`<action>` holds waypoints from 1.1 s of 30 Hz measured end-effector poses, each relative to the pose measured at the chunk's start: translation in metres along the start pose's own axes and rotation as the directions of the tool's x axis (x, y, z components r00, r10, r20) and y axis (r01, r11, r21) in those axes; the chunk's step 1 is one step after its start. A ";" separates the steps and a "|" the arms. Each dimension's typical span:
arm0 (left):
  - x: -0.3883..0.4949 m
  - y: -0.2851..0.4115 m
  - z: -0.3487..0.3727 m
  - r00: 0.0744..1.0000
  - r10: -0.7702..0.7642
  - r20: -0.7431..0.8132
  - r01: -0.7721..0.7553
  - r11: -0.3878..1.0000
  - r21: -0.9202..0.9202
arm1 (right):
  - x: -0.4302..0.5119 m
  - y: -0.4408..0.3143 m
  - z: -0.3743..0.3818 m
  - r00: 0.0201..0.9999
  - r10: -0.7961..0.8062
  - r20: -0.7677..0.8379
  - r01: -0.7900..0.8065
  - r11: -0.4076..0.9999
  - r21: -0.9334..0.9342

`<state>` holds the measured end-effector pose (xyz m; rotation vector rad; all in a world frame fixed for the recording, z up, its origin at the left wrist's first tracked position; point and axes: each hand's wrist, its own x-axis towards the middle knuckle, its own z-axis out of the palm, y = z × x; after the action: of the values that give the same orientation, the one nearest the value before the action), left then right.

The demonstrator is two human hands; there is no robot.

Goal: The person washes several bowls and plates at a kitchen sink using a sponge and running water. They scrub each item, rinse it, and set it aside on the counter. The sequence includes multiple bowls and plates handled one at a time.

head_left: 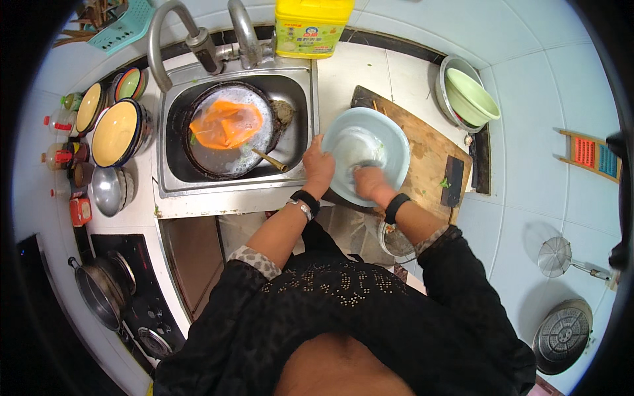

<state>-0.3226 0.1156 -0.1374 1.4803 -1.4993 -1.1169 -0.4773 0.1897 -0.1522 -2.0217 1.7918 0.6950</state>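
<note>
A pale blue basin [397,141] rests on a wooden chopping board [426,143], tilted slightly, with a little whitish wet film inside. My left hand [318,166] grips its left rim. Inside the basin is my right hand [372,184], blurred and turned down against the bottom. Whether its fingers hold something is hidden. In the steel sink [297,168] to the left sits a dark-rimmed wok [193,163] of sudsy water with an orange cloth [228,126] afloat. A wooden handle [270,160] leans over the wok's edge, and a brownish scrubber [283,113] lies beside it.
Stacked bowls [115,132] and metal bowls [110,190] stand left of the sink. Behind it are a faucet [198,42] and a yellow detergent jug [312,29]. A cleaver [452,180] lies on the board's right end. Nested basins [468,96] fill the back right corner.
</note>
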 end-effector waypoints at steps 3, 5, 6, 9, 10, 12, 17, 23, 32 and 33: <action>-0.002 0.002 0.000 0.999 -0.036 0.001 0.036 0.999 0.033 | 0.027 -0.030 -0.007 0.925 0.138 -0.355 0.078 0.844 0.531; -0.004 0.002 -0.002 1.000 -0.020 -0.009 0.020 0.999 0.049 | 0.049 -0.033 -0.022 0.927 0.152 -0.344 0.027 0.886 0.464; -0.005 0.002 -0.004 1.000 0.001 -0.024 0.001 0.998 0.057 | 0.057 -0.030 -0.030 0.926 0.151 -0.347 0.020 0.896 0.443; -0.009 -0.001 -0.012 0.998 -0.003 0.061 -0.001 0.998 0.060 | 0.051 0.001 -0.057 0.939 0.236 -0.252 -0.166 0.949 0.269; -0.008 -0.003 -0.014 0.998 0.017 0.054 -0.019 0.999 0.043 | 0.039 0.015 -0.063 0.944 0.264 -0.199 -0.217 0.948 0.232; -0.008 -0.008 -0.018 0.995 0.059 0.080 -0.062 0.998 0.033 | 0.016 0.035 -0.069 0.937 0.292 -0.189 -0.245 0.940 0.236; -0.009 -0.021 -0.019 0.851 -0.277 0.447 0.307 0.952 0.005 | 0.015 0.027 -0.062 0.836 0.373 -0.402 -0.149 0.860 0.488; -0.018 -0.019 -0.009 0.876 -0.247 0.415 0.257 0.966 0.032 | 0.055 -0.023 -0.046 0.869 0.217 -0.444 0.058 0.848 0.528; -0.026 -0.001 -0.010 0.753 -0.431 0.498 0.489 0.872 0.015 | -0.028 0.047 -0.029 0.997 -0.071 -0.035 0.074 0.993 0.093; -0.027 -0.003 -0.007 0.766 -0.405 0.499 0.457 0.889 0.019 | -0.016 0.054 -0.030 0.994 0.011 -0.112 -0.008 1.000 0.029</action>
<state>-0.3131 0.1420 -0.1360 1.5880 -1.4149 -1.9469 -0.5286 0.1788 -0.1153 -2.0724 1.8640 0.5654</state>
